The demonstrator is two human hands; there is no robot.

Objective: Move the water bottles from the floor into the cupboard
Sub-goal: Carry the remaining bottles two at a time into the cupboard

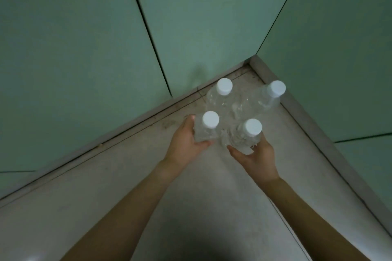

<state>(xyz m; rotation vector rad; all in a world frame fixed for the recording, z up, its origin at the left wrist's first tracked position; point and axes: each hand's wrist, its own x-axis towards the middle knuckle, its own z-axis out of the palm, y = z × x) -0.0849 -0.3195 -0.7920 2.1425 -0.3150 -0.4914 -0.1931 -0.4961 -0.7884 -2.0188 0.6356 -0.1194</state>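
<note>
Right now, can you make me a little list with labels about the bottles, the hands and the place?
bottles: four, clear, white caps, upright
left hand: grips the near-left bottle
right hand: grips the near-right bottle
untouched: far-left bottle and far-right bottle
place: pale floor in a corner of green panels
cupboard opening: none in view
</note>
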